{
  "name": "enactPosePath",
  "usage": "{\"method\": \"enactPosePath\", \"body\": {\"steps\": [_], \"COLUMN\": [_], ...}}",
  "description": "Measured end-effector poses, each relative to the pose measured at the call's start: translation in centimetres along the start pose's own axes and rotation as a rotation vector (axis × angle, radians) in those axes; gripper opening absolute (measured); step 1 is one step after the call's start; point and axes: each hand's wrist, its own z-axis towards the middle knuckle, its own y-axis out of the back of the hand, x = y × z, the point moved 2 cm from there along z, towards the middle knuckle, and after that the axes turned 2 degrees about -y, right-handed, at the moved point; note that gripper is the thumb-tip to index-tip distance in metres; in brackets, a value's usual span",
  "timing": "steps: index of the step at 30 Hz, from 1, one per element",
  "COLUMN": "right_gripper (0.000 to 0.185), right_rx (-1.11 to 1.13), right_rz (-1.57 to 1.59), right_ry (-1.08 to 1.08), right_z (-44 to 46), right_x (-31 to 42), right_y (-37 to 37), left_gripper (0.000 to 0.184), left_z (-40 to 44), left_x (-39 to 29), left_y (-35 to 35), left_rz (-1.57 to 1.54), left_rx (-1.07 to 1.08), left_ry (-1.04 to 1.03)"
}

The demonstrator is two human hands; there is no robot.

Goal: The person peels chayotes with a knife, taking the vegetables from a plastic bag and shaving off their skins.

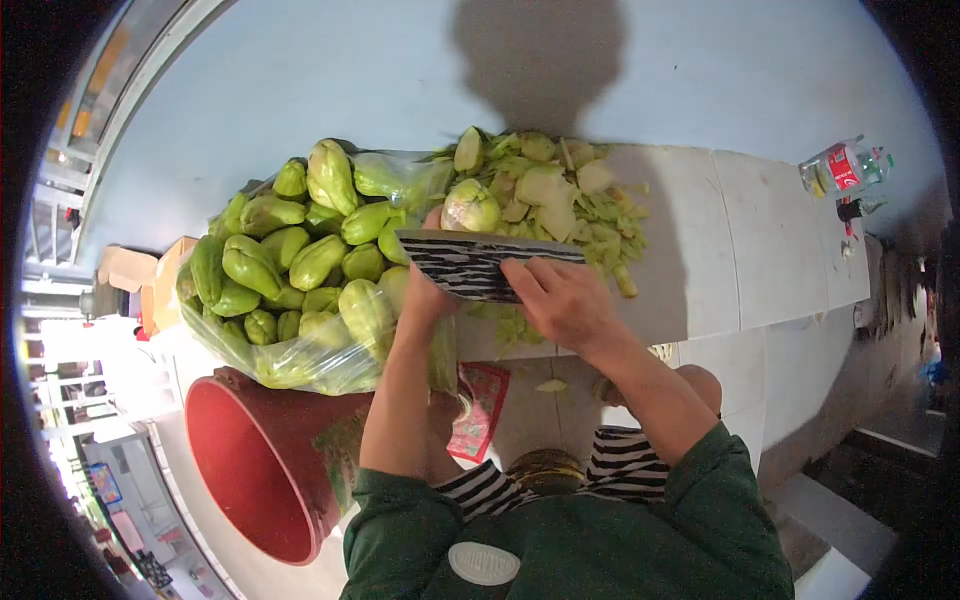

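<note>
pinching striped knife (480,266) in right hand (572,303). left hand (428,292) part hidden behind knife, can't tell its grip. pale fruit (470,207) near it, beside cut bits (612,232). bottle (828,172) far right: red label (846,167), white words too small. shirt patch (483,563) too blurry.

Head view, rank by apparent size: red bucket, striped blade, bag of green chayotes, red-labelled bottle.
1. Bag of green chayotes
2. Red bucket
3. Striped blade
4. Red-labelled bottle

Apparent size only: the blade looks nearer the camera, the bottle farther, so true blade-versus-bottle order is unsure.
</note>
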Motion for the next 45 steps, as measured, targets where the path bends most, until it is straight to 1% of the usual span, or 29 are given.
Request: {"method": "enactPosePath", "body": {"steps": [1,2,4,6,8,10,12,13,14,17,19,20,22,25,29,30,32,33,35,36,38,39,40,41,42,43,45], "right_gripper": [0.042,0.038,0.036,0.034,0.03,0.029,0.029,0.031,0.034,0.035,0.034,0.034,0.034,0.034,0.032,0.032,0.032,0.032,0.033,0.033,0.033,0.033,0.033,0.033,0.033,0.032,0.032], "right_rx": [0.003,0.005,0.012,0.013,-0.003,0.012,0.022,0.025,0.029,0.023,0.032,0.039,0.042,0.04,0.019,0.023,0.083,0.077,0.151,0.15,0.054,0.055,0.052,0.048,0.046,0.016,-0.016], "right_rz": [-0.03,-0.059,-0.06,-0.065,-0.096,-0.098,-0.099,-0.079,-0.058,-0.042,-0.052,-0.062,-0.056,-0.061,-0.107,-0.107,-0.171,-0.177,-0.167,-0.169,-0.187,-0.185,-0.191,-0.197,-0.198,-0.168,-0.136], "right_ry": [-0.002,-0.002,0.005,0.017,0.069,0.075,0.08,0.082,0.083,0.079,0.065,0.05,0.043,0.041,0.077,0.072,-0.174,-0.166,-0.222,-0.219,-0.109,-0.112,-0.028,0.058,0.064,0.109,0.158], "right_z": [0.2,0.3,0.4,0.6,0.6,0.5,0.4,0.4,0.5,0.4,0.4,0.4,0.4,0.4,0.1,0.1,0.4,0.5,0.3,0.5,0.6,0.5,0.5,0.5,0.5,0.3,0.5], "right_x": [0.0,0.0,0.1,0.1,0.1,0.1,0.2,0.3,0.3,0.2,0.0,-0.1,-0.2,-0.2,-1.1,-1.7,-3.3,-3.3,-3.6,-3.7,-3.4,-3.4,-3.4,-3.3,-3.3,-3.1,-2.9], "right_y": [-0.1,-0.2,-0.5,-0.7,-0.7,-0.9,-0.9,-0.8,-0.7,-0.7,-0.7,-0.7,-0.8,-0.7,-1.2,-1.7,-2.6,-2.3,-1.8,-1.5,-0.7,-0.5,-0.3,-0.2,-0.3,-0.5,-0.5], "left_gripper": [0.071,0.075,0.084,0.085,0.085,0.084,0.084,0.083,0.083,0.083,0.077,0.077,0.07,0.065,0.065,0.063,0.061,0.061,0.059,0.059,0.058,0.057,0.057,0.061,0.065,0.065,0.071], "left_z": [-0.1,-0.1,-0.2,0.4,0.5,0.5,0.4,0.5,0.5,0.7,1.0,0.9,1.1,1.3,1.3,1.2,1.3,1.5,1.8,1.9,1.7,1.5,1.4,1.2,1.2,1.2,1.2], "left_x": [0.5,1.0,0.2,-1.1,-1.1,-0.3,-0.3,-0.6,-0.9,-1.1,-0.3,0.1,-0.2,-0.5,-1.7,-2.1,-2.7,-2.9,-3.1,-3.1,-2.4,-2.1,-1.7,-1.3,-1.3,-1.3,-1.7], "left_y": [-0.3,-0.6,-0.3,0.4,0.4,0.2,0.1,0.2,0.3,0.2,-0.3,-0.5,-0.4,-0.3,0.2,0.2,0.4,0.4,0.3,0.5,0.8,0.9,1.2,1.2,1.3,1.5,1.6], "left_rz": [-0.001,0.114,0.068,0.063,0.053,-0.097,-0.083,-0.069,-0.069,-0.036,-0.141,-0.142,-0.088,-0.027,-0.041,-0.029,-0.007,-0.008,-0.046,-0.047,-0.359,-0.515,-0.515,-0.718,-0.923,-0.922,-1.028], "left_rx": [0.002,0.03,0.058,0.061,0.066,0.031,0.013,-0.006,-0.005,0.008,-0.049,-0.049,-0.081,-0.09,-0.096,-0.049,0.037,0.028,0.02,0.017,0.113,0.162,0.163,0.195,0.223,0.216,0.183], "left_ry": [-0.001,-0.019,0.095,0.09,0.089,0.145,0.128,0.11,0.11,0.125,0.102,0.103,0.088,0.067,0.13,0.14,0.154,0.147,0.201,0.2,0.388,0.482,0.482,0.521,0.553,0.55,0.451]}}
